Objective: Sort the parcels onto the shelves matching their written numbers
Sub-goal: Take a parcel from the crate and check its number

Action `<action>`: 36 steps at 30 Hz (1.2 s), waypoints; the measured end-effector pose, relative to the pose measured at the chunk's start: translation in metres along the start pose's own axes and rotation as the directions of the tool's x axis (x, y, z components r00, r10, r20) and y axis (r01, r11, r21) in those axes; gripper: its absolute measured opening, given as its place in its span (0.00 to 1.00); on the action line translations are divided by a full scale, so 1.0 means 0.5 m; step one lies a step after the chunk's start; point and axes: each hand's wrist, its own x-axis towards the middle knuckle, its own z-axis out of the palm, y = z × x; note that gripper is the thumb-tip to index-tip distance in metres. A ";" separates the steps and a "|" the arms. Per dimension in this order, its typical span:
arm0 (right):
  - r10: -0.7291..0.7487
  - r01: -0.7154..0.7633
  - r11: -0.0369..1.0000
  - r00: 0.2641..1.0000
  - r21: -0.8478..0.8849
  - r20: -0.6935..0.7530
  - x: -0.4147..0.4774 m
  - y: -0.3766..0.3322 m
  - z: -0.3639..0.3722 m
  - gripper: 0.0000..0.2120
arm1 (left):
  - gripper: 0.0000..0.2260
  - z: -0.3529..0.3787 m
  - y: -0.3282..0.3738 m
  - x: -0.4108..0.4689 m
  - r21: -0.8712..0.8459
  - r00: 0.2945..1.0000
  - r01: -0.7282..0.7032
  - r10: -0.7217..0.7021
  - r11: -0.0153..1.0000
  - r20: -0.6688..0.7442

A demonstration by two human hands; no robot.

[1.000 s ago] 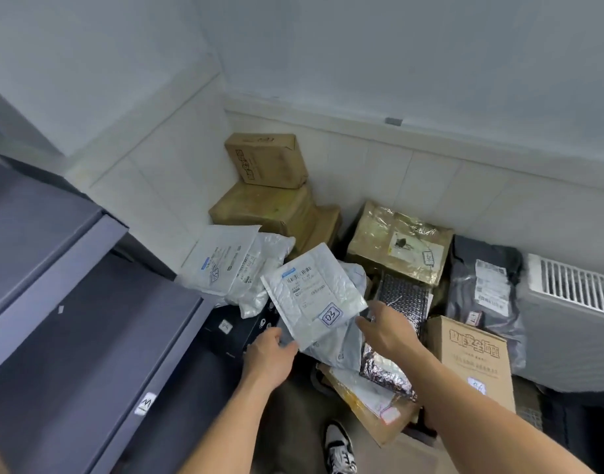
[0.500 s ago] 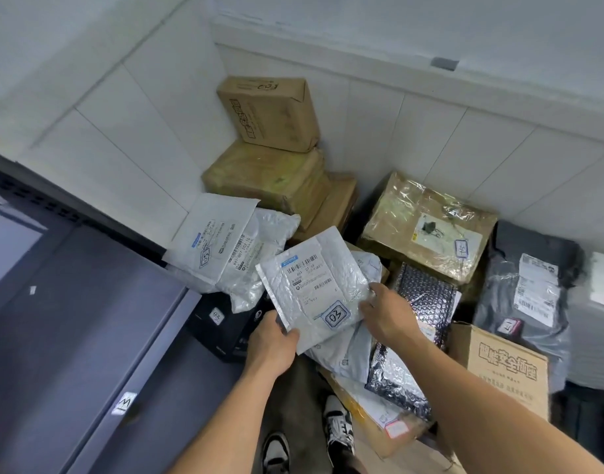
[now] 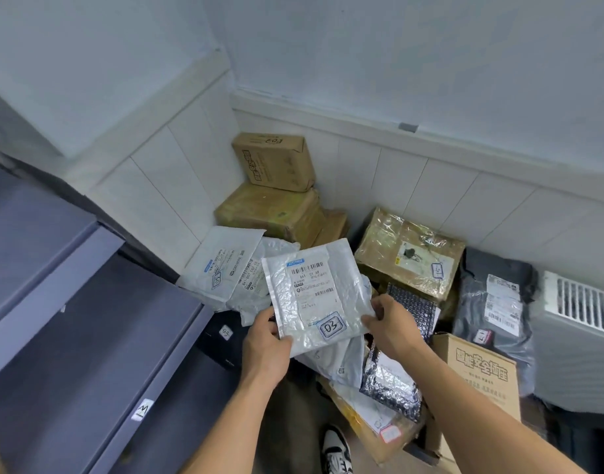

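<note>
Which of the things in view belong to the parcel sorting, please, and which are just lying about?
Job in hand: white parcel, held by left hand and right hand; waiting pile, including brown boxes and grey bag; shelves.
Lying about: radiator; shoe.

Room corner is formed by two white walls [image 3: 396, 46], painted above, clad w/ white tiles [image 3: 413, 186] below. A white radiator [image 3: 581, 302] is set against the back wall at right; grey shelves [image 3: 71, 319] are seen at left.
</note>
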 end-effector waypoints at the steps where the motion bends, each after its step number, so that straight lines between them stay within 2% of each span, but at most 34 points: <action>1: -0.009 0.010 1.000 1.000 0.021 -0.020 -0.019 -0.008 -0.007 0.06 | 0.22 -0.011 0.007 -0.013 -0.020 1.000 -0.029 0.029 0.999 -0.010; 7: -0.080 0.104 0.981 0.985 0.163 -0.150 -0.167 -0.048 -0.035 0.05 | 0.27 -0.090 0.037 -0.116 -0.117 0.978 -0.209 0.204 0.971 -0.053; 12: -0.131 0.183 0.965 0.957 0.187 -0.260 -0.301 -0.073 -0.046 0.05 | 0.31 -0.149 0.031 -0.204 -0.178 0.942 -0.335 0.327 0.925 -0.073; 20: -0.246 0.341 0.910 0.902 0.235 -0.354 -0.460 -0.101 -0.069 0.12 | 0.31 -0.218 0.035 -0.330 -0.217 0.870 -0.492 0.468 0.843 -0.155; 30: -0.412 0.515 0.833 0.821 0.203 -0.395 -0.537 -0.127 -0.111 0.21 | 0.31 -0.268 0.054 -0.457 -0.208 0.779 -0.607 0.522 0.767 -0.348; 36: -0.552 0.616 0.771 0.773 0.163 -0.312 -0.576 -0.124 -0.140 0.25 | 0.33 -0.261 0.037 -0.557 -0.193 0.744 -0.609 0.469 0.769 -0.476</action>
